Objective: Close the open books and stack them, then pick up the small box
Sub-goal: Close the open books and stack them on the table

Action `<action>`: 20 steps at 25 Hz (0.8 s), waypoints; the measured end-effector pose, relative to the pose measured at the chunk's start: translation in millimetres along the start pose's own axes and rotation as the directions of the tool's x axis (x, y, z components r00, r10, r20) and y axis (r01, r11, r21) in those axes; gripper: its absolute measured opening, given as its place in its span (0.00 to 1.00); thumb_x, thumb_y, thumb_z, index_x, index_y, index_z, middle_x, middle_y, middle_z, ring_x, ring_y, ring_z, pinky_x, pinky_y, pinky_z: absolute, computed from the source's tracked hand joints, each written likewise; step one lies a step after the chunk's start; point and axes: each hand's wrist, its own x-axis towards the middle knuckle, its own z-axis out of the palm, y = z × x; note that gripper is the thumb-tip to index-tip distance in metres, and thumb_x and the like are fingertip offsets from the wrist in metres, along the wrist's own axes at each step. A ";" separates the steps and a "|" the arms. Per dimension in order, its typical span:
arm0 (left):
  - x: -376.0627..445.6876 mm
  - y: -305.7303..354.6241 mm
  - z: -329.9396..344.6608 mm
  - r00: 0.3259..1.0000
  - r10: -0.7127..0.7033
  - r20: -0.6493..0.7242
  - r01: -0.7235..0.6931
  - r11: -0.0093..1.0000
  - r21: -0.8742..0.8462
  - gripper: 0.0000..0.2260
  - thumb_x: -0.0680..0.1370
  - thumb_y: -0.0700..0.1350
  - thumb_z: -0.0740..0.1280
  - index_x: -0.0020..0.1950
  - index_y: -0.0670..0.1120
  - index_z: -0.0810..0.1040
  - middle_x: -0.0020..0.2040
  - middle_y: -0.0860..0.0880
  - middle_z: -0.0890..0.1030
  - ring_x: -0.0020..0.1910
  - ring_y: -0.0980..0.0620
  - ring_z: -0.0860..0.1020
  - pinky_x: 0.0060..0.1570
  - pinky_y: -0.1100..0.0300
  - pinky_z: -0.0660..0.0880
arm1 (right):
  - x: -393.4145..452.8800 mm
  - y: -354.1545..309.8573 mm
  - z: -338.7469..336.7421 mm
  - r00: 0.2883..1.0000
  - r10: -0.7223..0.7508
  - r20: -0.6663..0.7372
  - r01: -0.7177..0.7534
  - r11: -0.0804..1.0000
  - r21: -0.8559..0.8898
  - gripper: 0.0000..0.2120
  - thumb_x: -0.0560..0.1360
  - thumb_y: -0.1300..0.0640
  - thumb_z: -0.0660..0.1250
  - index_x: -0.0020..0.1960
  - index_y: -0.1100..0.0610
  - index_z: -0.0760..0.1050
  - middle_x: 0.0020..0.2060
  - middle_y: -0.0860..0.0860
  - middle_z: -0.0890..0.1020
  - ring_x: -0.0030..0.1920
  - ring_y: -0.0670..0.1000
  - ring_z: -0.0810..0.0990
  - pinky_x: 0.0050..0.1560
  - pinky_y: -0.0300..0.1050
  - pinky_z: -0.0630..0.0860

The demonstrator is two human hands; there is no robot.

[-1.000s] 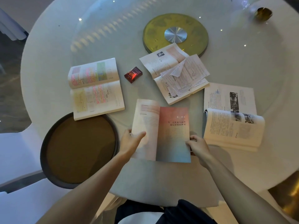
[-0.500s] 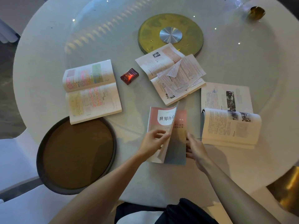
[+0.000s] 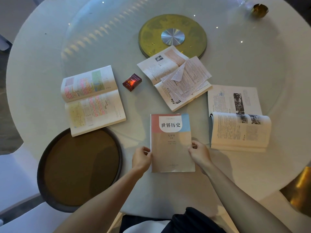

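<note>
A closed book (image 3: 171,142) with a pink, blue and tan cover lies flat on the table in front of me. My left hand (image 3: 141,158) pinches its left edge and my right hand (image 3: 199,153) pinches its right edge. Three books lie open around it: one with highlighted pages (image 3: 91,100) at the left, one with loose folded sheets (image 3: 176,79) behind, and one with curled pages (image 3: 237,118) at the right. The small dark red box (image 3: 132,82) sits between the left and the rear open books, away from both hands.
The round white table (image 3: 42,68) has a gold turntable disc (image 3: 171,36) at its centre. A round dark tray (image 3: 79,169) overhangs the near left edge, under a corner of the left book. A small gold object (image 3: 259,8) sits far right. A white chair (image 3: 16,174) stands at the left.
The near book was open with both hands on its pages. My left hand folded the left half over to the right, and now the book lies closed, front cover up, held at both edges.
</note>
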 end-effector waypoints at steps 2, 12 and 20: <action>3.1 -0.4 -5.4 1.000 0.020 -0.019 -0.020 1.000 0.007 0.02 0.80 0.44 0.67 0.51 0.48 0.79 0.50 0.45 0.85 0.47 0.47 0.83 0.48 0.51 0.81 | 2.6 -7.7 7.0 0.999 -0.051 -0.017 0.050 0.998 -0.050 0.11 0.78 0.58 0.63 0.41 0.61 0.79 0.38 0.59 0.84 0.37 0.57 0.79 0.36 0.46 0.71; 4.7 58.7 -1.2 0.921 0.383 0.072 -0.390 0.906 0.166 0.11 0.78 0.49 0.69 0.57 0.45 0.79 0.51 0.48 0.81 0.47 0.51 0.80 0.45 0.56 0.78 | -0.1 -21.4 -35.0 0.992 -0.066 -0.107 0.064 0.998 -0.020 0.11 0.78 0.59 0.69 0.58 0.61 0.84 0.51 0.51 0.85 0.54 0.53 0.82 0.59 0.49 0.78; -4.2 166.5 102.8 0.887 0.224 0.403 -0.202 0.975 -0.096 0.27 0.76 0.55 0.73 0.70 0.42 0.74 0.61 0.43 0.81 0.54 0.48 0.82 0.52 0.54 0.80 | 29.8 8.9 -189.8 0.891 -0.006 -0.453 0.078 0.987 0.141 0.19 0.78 0.51 0.71 0.66 0.58 0.79 0.64 0.54 0.82 0.65 0.55 0.79 0.60 0.46 0.74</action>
